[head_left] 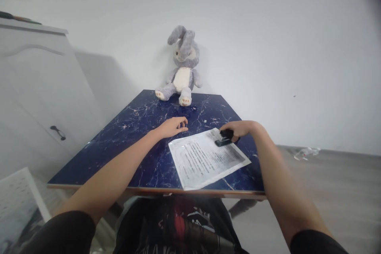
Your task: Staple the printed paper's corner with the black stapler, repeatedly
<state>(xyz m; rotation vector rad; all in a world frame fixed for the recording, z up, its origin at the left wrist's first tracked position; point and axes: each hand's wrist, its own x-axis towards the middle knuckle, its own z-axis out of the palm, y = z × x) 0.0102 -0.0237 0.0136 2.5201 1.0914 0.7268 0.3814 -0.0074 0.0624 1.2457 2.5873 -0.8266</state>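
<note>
A printed paper sheet lies on the dark blue marbled table, near its front right corner. My right hand is closed on a small black stapler that sits at the sheet's far corner. My left hand rests on the tabletop just left of the sheet, fingers loosely curled and holding nothing.
A grey plush rabbit sits at the table's far edge against the white wall. A white cabinet with a dark handle stands to the left. Grey floor with a bit of clear plastic lies to the right.
</note>
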